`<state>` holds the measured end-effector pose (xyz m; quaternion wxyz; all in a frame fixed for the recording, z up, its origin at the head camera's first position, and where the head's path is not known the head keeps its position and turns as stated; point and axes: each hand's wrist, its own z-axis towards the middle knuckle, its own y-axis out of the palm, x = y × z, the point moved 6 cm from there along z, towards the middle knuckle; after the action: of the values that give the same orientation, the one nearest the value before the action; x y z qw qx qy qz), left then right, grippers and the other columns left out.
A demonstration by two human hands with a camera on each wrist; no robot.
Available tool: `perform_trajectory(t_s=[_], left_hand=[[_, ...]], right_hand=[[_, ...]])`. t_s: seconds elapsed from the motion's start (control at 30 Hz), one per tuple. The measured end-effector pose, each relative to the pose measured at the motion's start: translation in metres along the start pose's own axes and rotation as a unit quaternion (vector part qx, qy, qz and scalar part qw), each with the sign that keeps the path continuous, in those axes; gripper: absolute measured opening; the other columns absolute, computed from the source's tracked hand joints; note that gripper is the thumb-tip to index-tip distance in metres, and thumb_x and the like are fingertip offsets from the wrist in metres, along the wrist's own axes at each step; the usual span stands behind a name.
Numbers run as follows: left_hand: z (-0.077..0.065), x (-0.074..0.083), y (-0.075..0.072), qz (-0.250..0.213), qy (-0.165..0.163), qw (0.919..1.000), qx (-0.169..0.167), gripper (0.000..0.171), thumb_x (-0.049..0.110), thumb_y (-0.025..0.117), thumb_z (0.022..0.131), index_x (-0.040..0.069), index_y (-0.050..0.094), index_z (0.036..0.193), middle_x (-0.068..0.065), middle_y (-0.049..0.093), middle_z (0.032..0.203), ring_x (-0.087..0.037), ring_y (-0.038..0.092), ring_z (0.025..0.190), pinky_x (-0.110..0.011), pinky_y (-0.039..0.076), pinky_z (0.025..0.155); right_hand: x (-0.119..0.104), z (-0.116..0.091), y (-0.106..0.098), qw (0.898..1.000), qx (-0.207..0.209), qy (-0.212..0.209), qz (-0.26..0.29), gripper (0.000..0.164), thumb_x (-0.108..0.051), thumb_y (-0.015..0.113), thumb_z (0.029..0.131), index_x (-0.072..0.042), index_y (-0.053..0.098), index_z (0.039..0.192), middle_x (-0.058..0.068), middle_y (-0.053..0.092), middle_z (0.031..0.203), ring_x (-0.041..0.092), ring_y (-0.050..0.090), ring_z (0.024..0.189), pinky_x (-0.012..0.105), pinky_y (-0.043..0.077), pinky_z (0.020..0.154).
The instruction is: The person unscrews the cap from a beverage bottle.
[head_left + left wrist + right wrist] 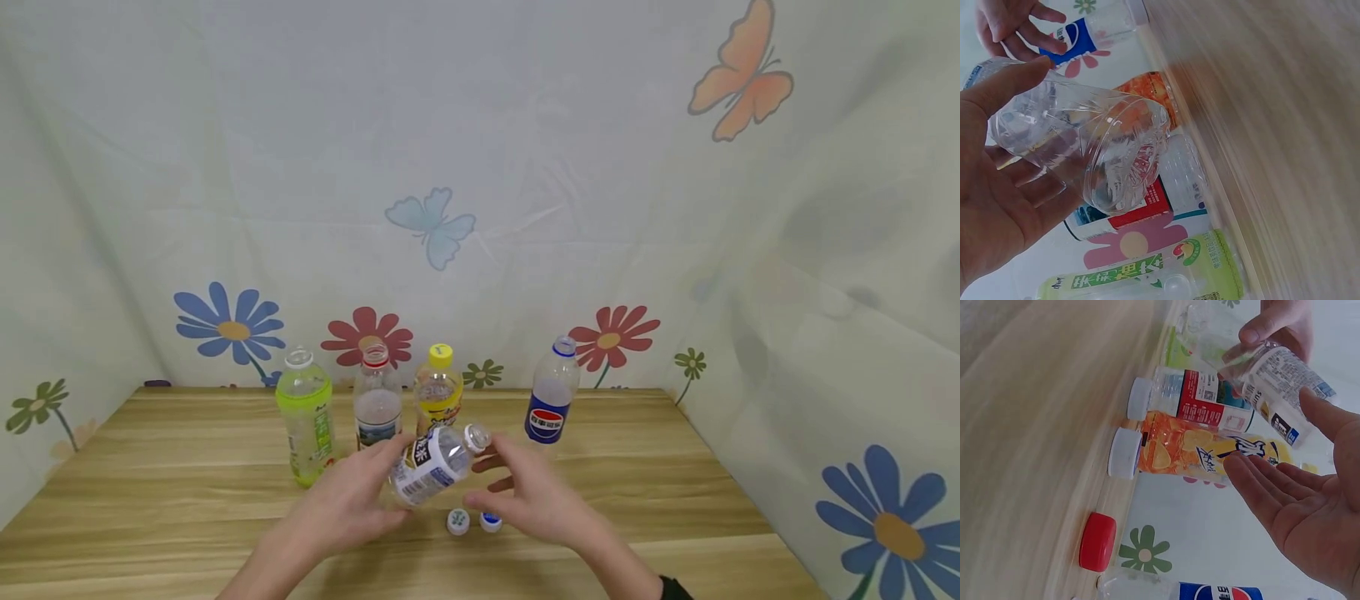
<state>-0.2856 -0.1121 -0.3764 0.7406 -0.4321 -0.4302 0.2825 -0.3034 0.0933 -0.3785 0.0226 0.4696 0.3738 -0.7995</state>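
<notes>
Clear bottle (424, 471) w/ white label: off table, tilted, in L hand (345, 500), neck uncapped and aimed at approx. 2 o'clock (all clock refs: head view, bottle as centre). L fingers: thumb and fingers pinch the bottle body from opposite sides. R hand (536, 496): at 3–4 o'clock, near the neck; fingers extended, slightly spread, thumb held apart; contact w/ neck: cannot tell. Below, on table (195, 517): green-print cap (458, 522) at 5 o'clock, blue-print cap (491, 522) at 4 o'clock, just beside it. Red cap (1097, 542): on table, R wrist view. Outer pos., all upright: yellow-capped bottle (439, 387) at 12; red-ringed bottle (378, 404) at 11, uncapped; green-label bottle (306, 425) at 10, uncapped; blue-label bottle (551, 400) at 2, uncapped. Backdrop (300, 167): flower/butterfly print, behind table.
</notes>
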Motion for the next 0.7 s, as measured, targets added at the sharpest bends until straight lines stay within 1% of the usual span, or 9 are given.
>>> perform_trajectory(t_s=[0.1,0.17,0.3,0.43,0.53,0.7], left_hand=[[0.000,0.002,-0.001,0.005,0.009,0.9999,0.006,0.080,0.031,0.088,0.070,0.015,0.048,0.138,0.000,0.061,0.120,-0.014,0.063,0.100,-0.033,0.051,0.081],[0.000,0.003,-0.001,0.007,0.013,0.9999,0.007,0.079,0.033,0.088,0.071,0.017,0.049,0.137,0.002,0.062,0.119,-0.012,0.062,0.099,-0.031,0.051,0.080],[0.000,0.006,0.001,0.007,0.026,0.9996,0.008,0.079,0.033,0.088,0.071,0.018,0.049,0.137,0.003,0.061,0.120,-0.012,0.062,0.102,-0.032,0.050,0.082],[0.000,0.010,0.002,0.006,0.034,0.9994,0.010,0.080,0.033,0.088,0.070,0.017,0.049,0.137,0.003,0.061,0.120,-0.012,0.062,0.102,-0.033,0.050,0.084],[0.000,0.012,0.003,0.001,0.030,0.9995,0.007,0.082,0.035,0.088,0.070,0.015,0.048,0.139,0.001,0.061,0.121,-0.013,0.062,0.102,-0.034,0.050,0.084],[0.000,0.013,0.006,-0.009,0.019,0.9998,0.000,0.085,0.039,0.087,0.071,0.013,0.047,0.141,-0.002,0.060,0.125,-0.017,0.062,0.107,-0.036,0.050,0.086]], right_hand=[[-0.003,0.000,0.005,1.000,-0.013,-0.017,-0.002,0.053,-0.025,0.073,0.091,-0.020,0.046,0.136,-0.007,0.056,0.125,0.022,0.060,0.111,0.029,0.052,0.083],[-0.005,0.000,0.008,1.000,-0.018,-0.020,0.002,0.055,-0.025,0.071,0.091,-0.020,0.044,0.138,-0.007,0.055,0.126,0.019,0.060,0.111,0.028,0.052,0.084],[-0.008,-0.001,0.012,0.999,-0.015,-0.009,0.027,0.058,-0.024,0.071,0.092,-0.020,0.041,0.141,-0.006,0.054,0.127,0.017,0.059,0.112,0.028,0.052,0.083],[-0.010,-0.001,0.014,0.998,-0.009,-0.003,0.067,0.057,-0.020,0.072,0.092,-0.019,0.041,0.140,-0.004,0.053,0.129,0.017,0.059,0.114,0.029,0.052,0.083],[-0.012,-0.001,0.014,0.996,-0.004,-0.006,0.093,0.056,-0.017,0.071,0.092,-0.018,0.041,0.139,-0.002,0.053,0.130,0.018,0.059,0.115,0.031,0.052,0.084],[-0.014,-0.001,0.014,0.993,0.008,-0.016,0.117,0.056,-0.013,0.071,0.092,-0.016,0.041,0.139,0.000,0.051,0.130,0.019,0.058,0.116,0.033,0.052,0.086]])
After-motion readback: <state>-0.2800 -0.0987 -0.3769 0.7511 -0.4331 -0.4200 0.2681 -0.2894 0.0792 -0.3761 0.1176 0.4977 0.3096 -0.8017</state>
